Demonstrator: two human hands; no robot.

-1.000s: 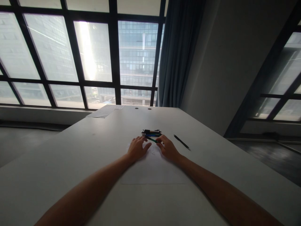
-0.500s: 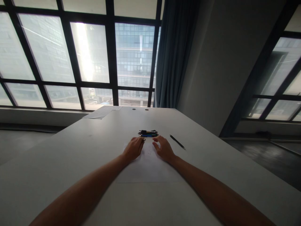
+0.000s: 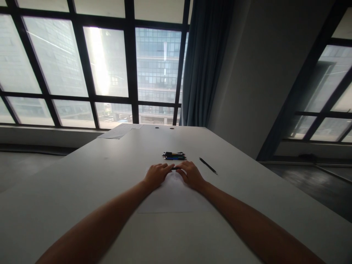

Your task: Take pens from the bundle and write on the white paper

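Note:
Between my two hands lies a short dark stretch of a pen [image 3: 175, 168], held level above the upper part of a white sheet of paper [image 3: 170, 201]. My left hand [image 3: 156, 175] is closed on its left end, and my right hand [image 3: 190, 173] pinches its right end; the fingers cover most of it. Just beyond the hands, several pens [image 3: 174, 155], black with some blue and green, lie side by side in a bunch. Off to the right a single black pen [image 3: 208, 165] rests at a slant. Faint marks show on the paper below the hands.
The long white table [image 3: 115, 176] runs away toward the windows [image 3: 158, 66]. Other sheets of paper [image 3: 115, 131] lie at its far left corner. Two dark round fittings [image 3: 172, 128] sit near the far edge. A blue curtain [image 3: 198, 73] hangs behind.
My hands have come closer together and slightly nearer to me. My right fingers, apart before, are now closed on the pen, which shows between both hands. The bunch of pens stays put.

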